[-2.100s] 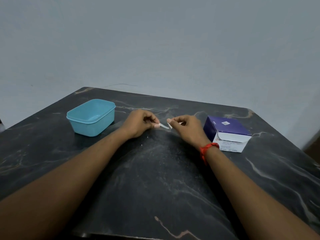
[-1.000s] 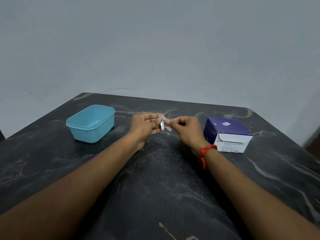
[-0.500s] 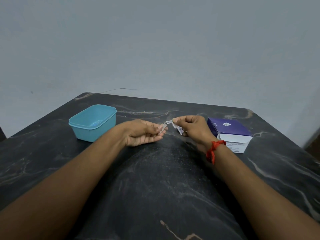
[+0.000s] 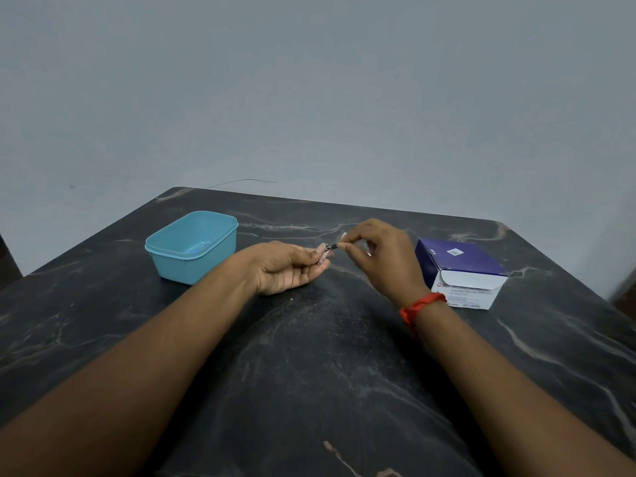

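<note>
Fingertips of left hand (image 4: pixel 289 270) and right hand (image 4: pixel 382 259) both pinch a small, thin whitish packet (image 4: pixel 329 248) above veined black tabletop (image 4: pixel 309 373).

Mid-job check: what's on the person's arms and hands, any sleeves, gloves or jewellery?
The left forearm and right forearm are bare, no sleeves in view. Neither the left hand nor the right hand is gloved. A red-orange thread band circles the right wrist. No rings or watch show.
</note>
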